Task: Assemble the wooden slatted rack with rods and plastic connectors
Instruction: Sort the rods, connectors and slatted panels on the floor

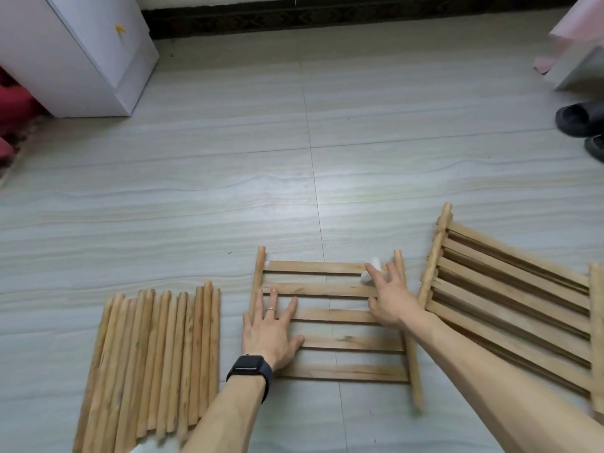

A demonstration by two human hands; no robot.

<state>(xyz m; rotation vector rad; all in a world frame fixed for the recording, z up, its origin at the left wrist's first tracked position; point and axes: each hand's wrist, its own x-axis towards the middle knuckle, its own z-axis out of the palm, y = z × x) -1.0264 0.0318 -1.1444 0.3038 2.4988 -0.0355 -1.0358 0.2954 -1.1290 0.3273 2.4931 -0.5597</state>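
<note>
Fingers (292, 310) of the left hand (271, 331) lie straight and spread, pressed flat on the left part of a slatted panel (336, 317). The right hand (389, 299) reaches with fingers extended and fanned over a white plastic connector (372, 273) at the panel's far right corner; motion blur hides any contact. The panel lies flat on the floor (228, 191), slats running left to right, side rods pointing away from the person. Loose rods (157, 361) lie side by side to the left, long axes likewise pointing away. Stacked slatted panels (510, 305) lie to the right.
</note>
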